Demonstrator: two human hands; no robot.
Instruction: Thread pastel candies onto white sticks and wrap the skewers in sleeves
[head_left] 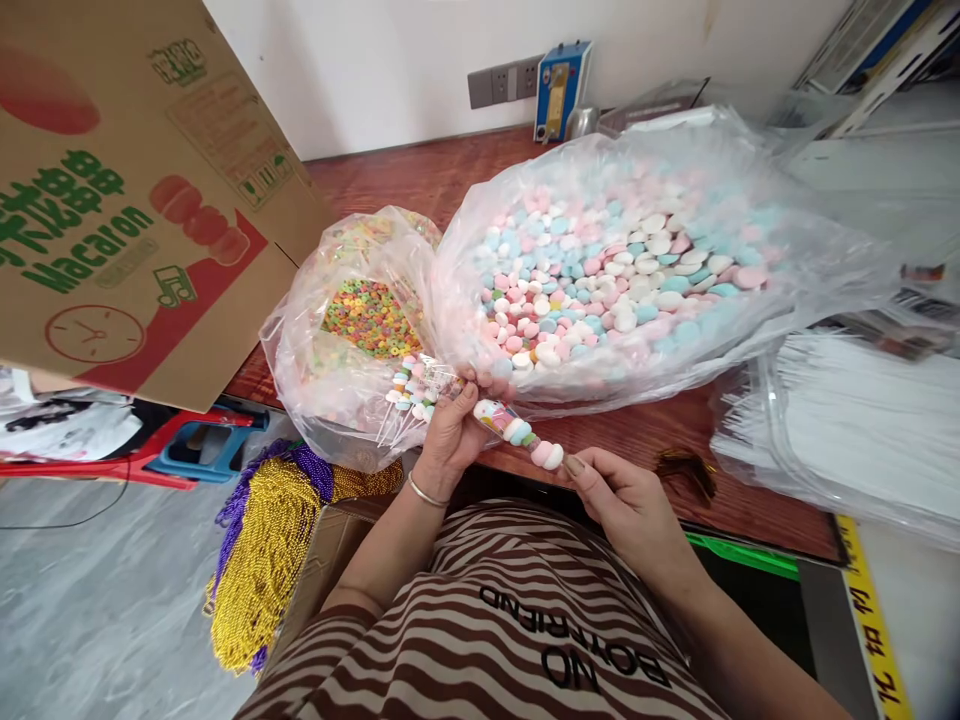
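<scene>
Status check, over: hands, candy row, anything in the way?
Left hand and right hand pinch opposite ends of the candy row. Row slants down rightward. Big candy bag close beyond, not between the hands.

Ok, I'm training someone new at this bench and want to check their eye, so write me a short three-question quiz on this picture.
1. True or false: in the picture, the bag of small ring-shaped pieces lies left of the larger bag of rounded pieces.
2. Fill in: the cardboard box bears the English word ____.
3. Choose: between the left hand and the right hand is
a) a pair of scissors
b) a row of pastel pieces
c) a roll of tape

Key: 1 true; 2 Macaron; 3 b.
</scene>
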